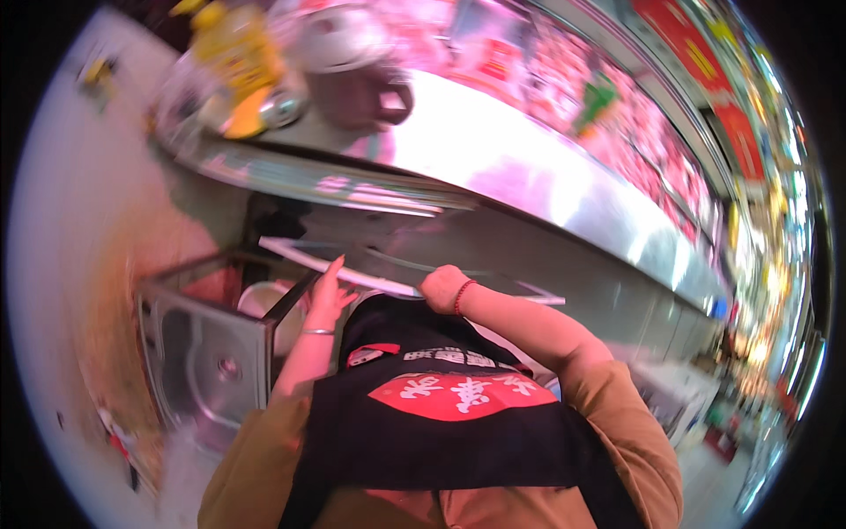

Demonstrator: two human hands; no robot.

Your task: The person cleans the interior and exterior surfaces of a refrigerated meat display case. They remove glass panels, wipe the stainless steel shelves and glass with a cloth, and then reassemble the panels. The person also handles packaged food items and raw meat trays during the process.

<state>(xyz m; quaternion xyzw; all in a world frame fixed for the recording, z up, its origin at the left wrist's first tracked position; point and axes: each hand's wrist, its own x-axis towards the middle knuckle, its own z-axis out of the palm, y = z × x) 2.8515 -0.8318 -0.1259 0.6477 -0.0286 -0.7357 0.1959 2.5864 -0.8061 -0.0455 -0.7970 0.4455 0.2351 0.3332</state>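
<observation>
Your right hand (443, 287) is gripping the panel (379, 280), fist closed; your left hand (326, 298) is standing open at its edge, contact unclear. The panel is spanning your front below the bench (515, 145); steadying it is probably needing both hands gripping

- 1 yellow bottle (233, 53), super blurry, at the left end of the counter (529, 145)
- 1 silver-topped can (282, 108) just beside it, near the front edge
- 1 dark mug (351, 95) on that same end, some white round thing (339, 40) behind it
- pinkish meat (555, 75) along the back edge
- small blue thing (720, 308) by the far right corner
</observation>
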